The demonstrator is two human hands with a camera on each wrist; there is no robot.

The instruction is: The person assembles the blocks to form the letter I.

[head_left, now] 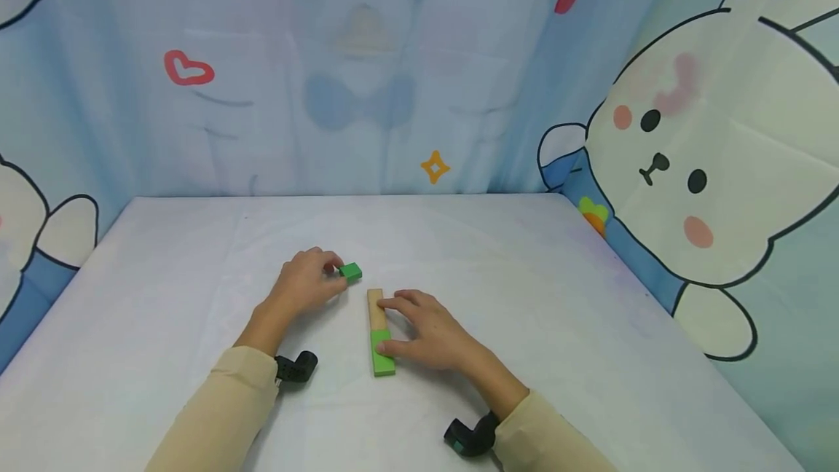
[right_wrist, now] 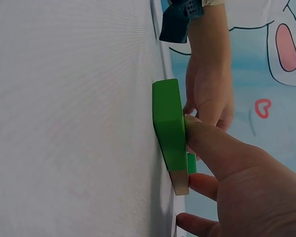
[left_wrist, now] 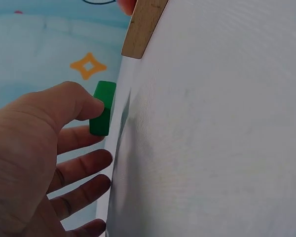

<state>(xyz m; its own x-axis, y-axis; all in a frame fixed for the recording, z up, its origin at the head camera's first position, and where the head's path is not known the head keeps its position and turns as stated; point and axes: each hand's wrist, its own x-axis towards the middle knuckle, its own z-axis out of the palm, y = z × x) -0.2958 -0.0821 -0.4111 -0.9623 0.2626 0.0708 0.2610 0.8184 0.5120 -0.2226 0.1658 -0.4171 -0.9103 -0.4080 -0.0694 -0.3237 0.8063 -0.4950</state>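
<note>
My left hand (head_left: pixel 306 281) pinches a small dark green block (head_left: pixel 351 272) between thumb and fingertips. In the left wrist view the thumb presses on this green block (left_wrist: pixel 103 108), and the other fingers are spread below. A natural wooden block (head_left: pixel 376 309) and a light green block (head_left: pixel 383 353) lie end to end on the table, forming one straight strip. My right hand (head_left: pixel 435 330) rests on the strip. Its thumb touches the light green block (right_wrist: pixel 168 121), while a forefinger touches the wooden one. The right hand's remaining fingers are partly hidden.
A white cloth covers the table (head_left: pixel 197 253). Behind it hangs a light blue curtain (head_left: pixel 262 144) with cartoon prints, including a large rabbit (head_left: pixel 741 137) at the right. Black wrist cameras (head_left: pixel 298 368) sit at both sleeves' cuffs.
</note>
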